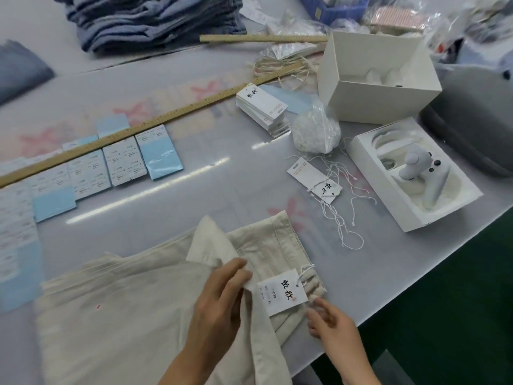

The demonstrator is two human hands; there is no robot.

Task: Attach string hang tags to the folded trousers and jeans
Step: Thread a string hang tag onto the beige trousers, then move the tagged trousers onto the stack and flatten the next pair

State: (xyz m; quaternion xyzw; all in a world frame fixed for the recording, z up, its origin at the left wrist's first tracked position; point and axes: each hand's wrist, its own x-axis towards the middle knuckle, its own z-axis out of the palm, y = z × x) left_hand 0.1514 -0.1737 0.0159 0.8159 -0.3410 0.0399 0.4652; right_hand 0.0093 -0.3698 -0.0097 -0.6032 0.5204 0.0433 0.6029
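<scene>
1. far left: sticker sheets [122, 161] in a row on the counter [222, 173], a long wooden ruler [133, 129] lying across their top edge.
2. back left: stack of folded jeans [155, 20].
3. near centre: cream trousers [133, 307] folded flat at the counter's front edge.
4. left hand [222, 298]: fingers pinching a fold of cream fabric by the waistband.
5. hang tag [281, 293] lies on the waistband, its string through the cloth.
6. right hand [331, 326]: fingers loosely curled just below the tag; touching or not, cannot tell.
7. right: spare tag [313, 179] and loose strings [341, 218]; tag stack [263, 109] behind; white boxes [377, 79].
</scene>
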